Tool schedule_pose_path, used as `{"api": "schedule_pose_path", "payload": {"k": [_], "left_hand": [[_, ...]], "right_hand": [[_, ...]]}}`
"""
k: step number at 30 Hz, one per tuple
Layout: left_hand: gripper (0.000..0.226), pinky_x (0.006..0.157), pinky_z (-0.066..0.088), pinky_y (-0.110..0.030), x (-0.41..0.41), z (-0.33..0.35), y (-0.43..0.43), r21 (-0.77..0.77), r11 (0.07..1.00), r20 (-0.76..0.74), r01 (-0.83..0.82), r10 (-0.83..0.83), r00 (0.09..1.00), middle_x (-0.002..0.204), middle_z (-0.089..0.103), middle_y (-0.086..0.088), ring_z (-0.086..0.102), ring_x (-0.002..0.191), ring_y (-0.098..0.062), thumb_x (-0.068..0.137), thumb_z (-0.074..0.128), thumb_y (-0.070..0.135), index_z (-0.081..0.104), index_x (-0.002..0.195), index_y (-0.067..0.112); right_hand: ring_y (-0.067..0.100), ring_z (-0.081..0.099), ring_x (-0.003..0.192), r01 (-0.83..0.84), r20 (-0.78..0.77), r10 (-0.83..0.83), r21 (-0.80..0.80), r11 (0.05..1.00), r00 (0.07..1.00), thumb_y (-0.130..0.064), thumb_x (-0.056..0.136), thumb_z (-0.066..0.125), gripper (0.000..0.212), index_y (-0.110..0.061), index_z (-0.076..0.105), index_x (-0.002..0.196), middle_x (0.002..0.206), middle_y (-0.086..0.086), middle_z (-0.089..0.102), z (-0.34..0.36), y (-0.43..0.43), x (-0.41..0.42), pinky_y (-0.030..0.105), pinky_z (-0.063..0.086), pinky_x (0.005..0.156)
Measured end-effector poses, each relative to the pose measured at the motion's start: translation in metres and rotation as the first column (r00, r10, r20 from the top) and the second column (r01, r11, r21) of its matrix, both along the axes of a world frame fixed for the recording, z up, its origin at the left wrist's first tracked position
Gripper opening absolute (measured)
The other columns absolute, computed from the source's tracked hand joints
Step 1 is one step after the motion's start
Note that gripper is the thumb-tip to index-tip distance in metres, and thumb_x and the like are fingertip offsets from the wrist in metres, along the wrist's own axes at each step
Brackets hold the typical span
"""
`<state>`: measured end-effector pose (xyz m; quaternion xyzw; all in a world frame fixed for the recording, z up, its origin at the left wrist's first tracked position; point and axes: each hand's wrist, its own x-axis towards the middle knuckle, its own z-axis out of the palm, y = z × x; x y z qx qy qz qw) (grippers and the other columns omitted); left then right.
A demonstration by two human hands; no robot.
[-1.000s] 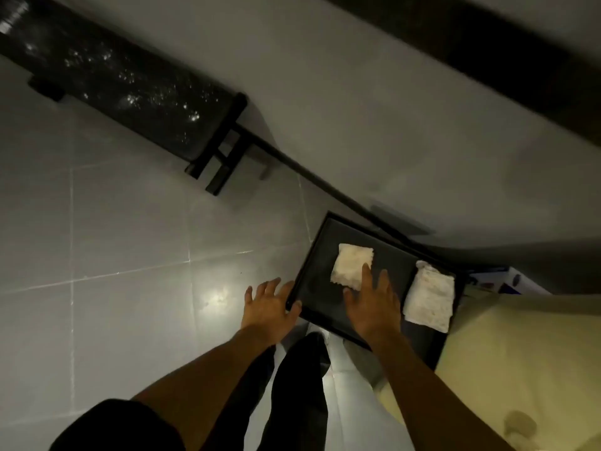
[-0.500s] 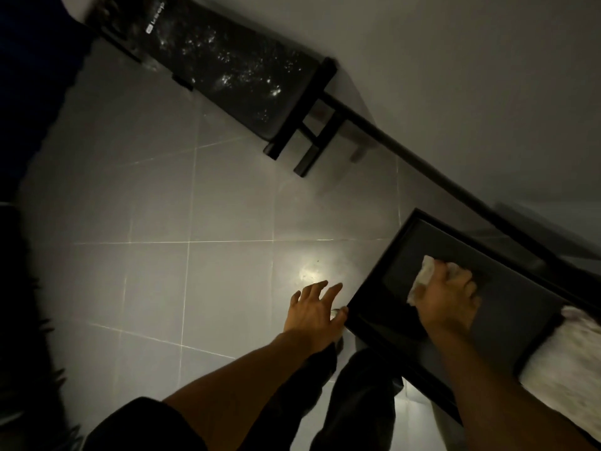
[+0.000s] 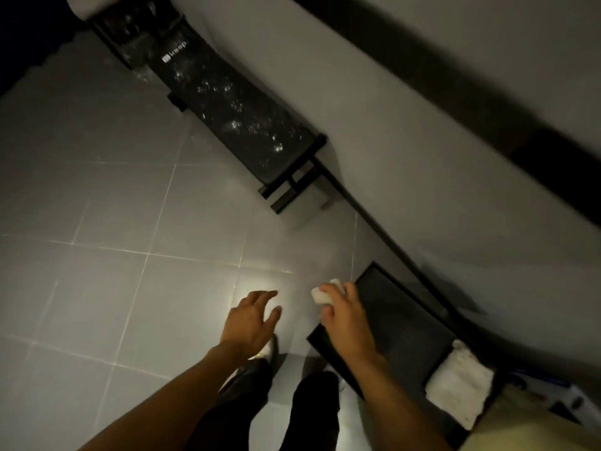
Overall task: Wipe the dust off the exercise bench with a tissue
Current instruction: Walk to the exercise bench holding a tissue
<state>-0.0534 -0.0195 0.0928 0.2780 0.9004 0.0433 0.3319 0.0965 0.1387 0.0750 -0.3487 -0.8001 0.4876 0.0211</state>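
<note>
The black exercise bench (image 3: pixel 227 105) stands along the wall at the upper middle, its pad speckled with white dust. My right hand (image 3: pixel 344 315) holds a crumpled white tissue (image 3: pixel 322 294) just left of the black tray, well short of the bench. My left hand (image 3: pixel 250 317) hovers over the tiled floor with fingers spread and relaxed, holding nothing.
A black tray (image 3: pixel 400 320) sits at the lower right with a second white tissue (image 3: pixel 458 385) on its near end. A dark baseboard (image 3: pixel 374 222) runs along the grey wall. My legs and a shoe (image 3: pixel 270 349) are below. A pale yellow surface (image 3: pixel 527 424) fills the bottom right corner.
My right hand went from lying flat by the tissue to gripping it and lifting it off the tray leftward. The view has swung, bringing more of the bench into sight.
</note>
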Motion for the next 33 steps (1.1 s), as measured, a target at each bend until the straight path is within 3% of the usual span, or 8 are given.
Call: {"api": "schedule_pose_path", "payload": {"k": [4, 7, 9, 13, 17, 21, 27, 33], "left_hand": [[0.047, 0.106, 0.047, -0.039, -0.036, 0.060, -0.026, 0.144, 0.977, -0.023, -0.157, 0.162, 0.987, 0.151, 0.049, 0.000, 0.057, 0.126, -0.023, 0.105, 0.043, 0.049, 0.051, 0.146, 0.028], [0.046, 0.106, 0.048, -0.039, -0.066, 0.095, -0.052, 0.217, 0.955, -0.072, -0.205, 0.225, 0.972, 0.148, 0.054, 0.001, 0.059, 0.124, -0.023, 0.103, 0.045, 0.050, 0.056, 0.142, 0.028], [0.052, 0.107, 0.047, -0.040, -0.088, 0.113, -0.076, 0.260, 0.933, -0.099, -0.248, 0.281, 0.954, 0.145, 0.058, 0.001, 0.057, 0.128, -0.023, 0.101, 0.040, 0.059, 0.060, 0.139, 0.028], [0.065, 0.106, 0.045, -0.040, -0.131, 0.129, -0.122, 0.362, 0.861, -0.092, -0.356, 0.413, 0.906, 0.141, 0.061, 0.001, 0.057, 0.128, -0.022, 0.092, 0.029, 0.065, 0.063, 0.134, 0.029], [0.061, 0.108, 0.043, -0.037, -0.182, 0.126, -0.163, 0.354, 0.848, -0.017, -0.394, 0.428, 0.904, 0.143, 0.058, 0.005, 0.055, 0.129, -0.017, 0.096, 0.030, 0.068, 0.060, 0.136, 0.032], [0.043, 0.109, 0.040, -0.031, -0.258, 0.122, -0.200, 0.352, 0.866, -0.032, -0.356, 0.391, 0.920, 0.146, 0.055, 0.009, 0.052, 0.131, -0.012, 0.102, 0.041, 0.054, 0.056, 0.139, 0.036], [0.042, 0.110, 0.040, -0.034, -0.367, 0.125, -0.222, 0.347, 0.820, -0.052, -0.456, 0.502, 0.863, 0.146, 0.055, 0.007, 0.052, 0.131, -0.014, 0.103, 0.047, 0.050, 0.055, 0.141, 0.034], [0.044, 0.112, 0.039, -0.035, -0.469, 0.121, -0.202, 0.358, 0.777, -0.025, -0.517, 0.562, 0.827, 0.149, 0.052, 0.007, 0.050, 0.134, -0.015, 0.102, 0.047, 0.052, 0.052, 0.143, 0.035]], "right_hand": [[0.014, 0.058, 0.103, -0.014, -0.036, 0.012, -0.041, 0.999, 0.999, -0.016, 0.097, 0.055, 0.025, -0.028, 0.062, 0.118, 0.121, -0.005, 0.048, 0.067, -0.015, -0.046, 0.029, 0.059, 0.086], [0.009, 0.057, 0.097, -0.009, -0.050, 0.007, -0.031, 0.999, 0.999, -0.016, 0.096, 0.057, 0.024, -0.026, 0.064, 0.117, 0.114, -0.008, 0.049, 0.109, -0.029, -0.086, 0.019, 0.058, 0.080], [0.006, 0.055, 0.091, 0.002, -0.026, -0.002, -0.023, 1.000, 1.000, -0.014, 0.095, 0.058, 0.026, -0.024, 0.063, 0.118, 0.113, -0.006, 0.047, 0.129, -0.043, -0.118, 0.008, 0.052, 0.070], [0.011, 0.056, 0.088, -0.006, 0.008, 0.006, -0.007, 1.000, 1.000, -0.017, 0.091, 0.064, 0.033, -0.022, 0.060, 0.124, 0.119, 0.000, 0.045, 0.156, -0.072, -0.183, 0.004, 0.048, 0.060], [0.014, 0.054, 0.091, -0.041, 0.047, 0.036, 0.101, 0.994, 0.998, -0.019, 0.086, 0.072, 0.036, -0.020, 0.061, 0.120, 0.113, -0.005, 0.043, 0.174, -0.106, -0.255, -0.004, 0.037, 0.065], [0.010, 0.053, 0.092, -0.116, 0.054, 0.108, 0.174, 0.978, 0.993, -0.014, 0.087, 0.072, 0.031, -0.022, 0.064, 0.116, 0.111, -0.005, 0.045, 0.184, -0.133, -0.334, 0.005, 0.042, 0.081], [0.005, 0.054, 0.101, -0.209, 0.035, 0.206, 0.192, 0.959, 0.978, -0.020, 0.098, 0.059, 0.027, -0.029, 0.059, 0.123, 0.123, -0.008, 0.046, 0.193, -0.170, -0.450, -0.003, 0.038, 0.076], [0.002, 0.047, 0.103, -0.265, 0.003, 0.272, 0.236, 0.935, 0.962, -0.019, 0.100, 0.055, 0.029, -0.026, 0.056, 0.128, 0.126, -0.007, 0.044, 0.197, -0.165, -0.578, -0.008, 0.034, 0.072]]}}
